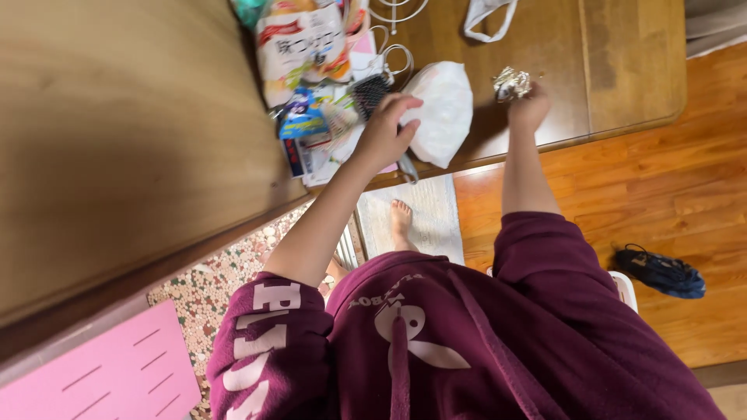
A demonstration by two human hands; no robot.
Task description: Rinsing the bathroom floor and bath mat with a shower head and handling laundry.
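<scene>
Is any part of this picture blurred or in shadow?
Head view: the left hand and the packets beside it are motion-blurred; the foil ball in the right hand glints; the large wooden surface at left is soft and shadowed.

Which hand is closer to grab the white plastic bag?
The left hand. Its fingers already touch the white plastic bag at the table's edge. The right hand is off to the side and looks busy, closed around a crumpled ball of foil.

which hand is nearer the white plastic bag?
Left. The left hand touches the white plastic bag at its edge; the right hand is off to its other side, apart, pinching crumpled foil.
</scene>
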